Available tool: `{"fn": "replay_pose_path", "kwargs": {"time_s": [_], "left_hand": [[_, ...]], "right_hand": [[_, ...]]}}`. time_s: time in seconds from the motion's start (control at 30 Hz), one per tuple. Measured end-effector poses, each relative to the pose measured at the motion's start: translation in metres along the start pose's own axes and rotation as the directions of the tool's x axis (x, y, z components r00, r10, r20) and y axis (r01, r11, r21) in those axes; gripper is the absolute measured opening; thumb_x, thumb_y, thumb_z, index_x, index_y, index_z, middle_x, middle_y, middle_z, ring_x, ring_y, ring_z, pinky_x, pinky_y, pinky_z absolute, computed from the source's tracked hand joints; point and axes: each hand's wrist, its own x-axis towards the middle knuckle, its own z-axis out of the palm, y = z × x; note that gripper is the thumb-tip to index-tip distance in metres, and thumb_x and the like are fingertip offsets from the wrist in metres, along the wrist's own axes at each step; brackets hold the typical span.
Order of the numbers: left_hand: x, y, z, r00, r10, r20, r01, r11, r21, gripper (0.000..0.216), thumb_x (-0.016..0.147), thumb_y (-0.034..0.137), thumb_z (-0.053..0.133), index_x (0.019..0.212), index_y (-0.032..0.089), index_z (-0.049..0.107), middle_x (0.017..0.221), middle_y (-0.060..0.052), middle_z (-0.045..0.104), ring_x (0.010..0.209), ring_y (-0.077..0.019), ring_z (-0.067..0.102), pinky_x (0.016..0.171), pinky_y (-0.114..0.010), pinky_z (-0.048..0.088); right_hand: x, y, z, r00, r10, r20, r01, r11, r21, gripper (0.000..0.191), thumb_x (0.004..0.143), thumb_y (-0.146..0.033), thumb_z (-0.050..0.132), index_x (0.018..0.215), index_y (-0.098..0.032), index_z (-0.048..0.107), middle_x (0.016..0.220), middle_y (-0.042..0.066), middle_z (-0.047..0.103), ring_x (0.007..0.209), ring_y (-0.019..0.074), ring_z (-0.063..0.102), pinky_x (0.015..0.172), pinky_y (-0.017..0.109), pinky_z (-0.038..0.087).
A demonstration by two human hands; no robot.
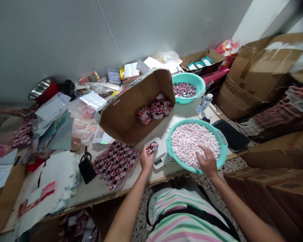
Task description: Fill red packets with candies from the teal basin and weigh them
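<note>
My left hand (146, 161) grips a small red-and-black printed packet (152, 148) by its edge, above a white digital scale (160, 158). With its fingers apart, my right hand (207, 162) reaches into a turquoise basin (169, 147); the fingertips are at the surface of many small pale pink-white pellets (192, 139). Left of my left hand, similar printed packets (114, 163) with dark round centres lie side by side in rows. Behind the scale, a cardboard box (126, 117) tipped toward me holds a small pile of packets (155, 111).
A second turquoise basin (200, 80) holds round, shiny pieces. Near it stand a clear bottle (204, 103) and a black pouch (229, 134). Paper sheets (57, 181) and a black case (87, 169) occupy the left side. Large cartons (249, 80) stand on the right. A person's arm shows far left.
</note>
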Motion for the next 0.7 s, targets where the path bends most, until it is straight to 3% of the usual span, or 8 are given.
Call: {"fn": "replay_pose_path", "kwargs": {"time_s": [0.23, 0.37, 0.5, 0.7], "left_hand": [[0.006, 0.006, 0.018, 1.0, -0.026, 0.012, 0.025, 0.998, 0.05, 0.045, 0.073, 0.015, 0.061, 0.116, 0.021, 0.051, 0.114, -0.008, 0.063, 0.103, -0.021, 0.059, 0.089, -0.031, 0.046], [-0.007, 0.0, 0.012, 0.992, 0.049, -0.114, -0.048, 0.999, 0.013, 0.069, 0.067, 0.027, 0.07, 0.129, 0.019, 0.041, 0.128, -0.012, 0.052, 0.12, -0.0261, 0.048, 0.102, -0.039, 0.039], [-0.046, -0.017, 0.002, 0.981, 0.012, -0.195, -0.023, 0.998, -0.056, 0.064, 0.071, 0.037, 0.066, 0.128, 0.019, 0.042, 0.125, -0.013, 0.054, 0.119, -0.027, 0.05, 0.102, -0.044, 0.039], [-0.128, -0.044, 0.006, 0.964, -0.21, -0.163, 0.183, 0.969, -0.166, 0.054, 0.071, 0.043, 0.063, 0.117, 0.017, 0.051, 0.112, -0.013, 0.062, 0.11, -0.0277, 0.057, 0.096, -0.045, 0.044]], "right_hand": [[0.005, 0.013, -0.014, 0.999, 0.0, 0.045, -0.001, 1.0, 0.02, 0.035, 0.086, -0.033, 0.047, 0.118, -0.02, 0.053, 0.112, 0.01, 0.06, 0.108, 0.0246, 0.053, 0.096, 0.046, 0.041], [0.007, 0.019, -0.021, 0.998, 0.0, 0.06, -0.002, 1.0, 0.031, 0.036, 0.086, -0.034, 0.047, 0.118, -0.02, 0.053, 0.113, 0.01, 0.06, 0.109, 0.0255, 0.053, 0.097, 0.047, 0.041], [0.009, 0.024, -0.024, 0.999, 0.029, 0.046, -0.031, 0.999, 0.04, 0.035, 0.086, -0.035, 0.046, 0.117, -0.02, 0.054, 0.113, 0.01, 0.06, 0.109, 0.0254, 0.053, 0.096, 0.047, 0.041], [0.006, 0.026, -0.02, 0.998, 0.027, 0.052, -0.03, 0.998, 0.054, 0.036, 0.086, -0.037, 0.047, 0.115, -0.018, 0.054, 0.112, 0.011, 0.06, 0.108, 0.0258, 0.053, 0.096, 0.047, 0.041]]}}
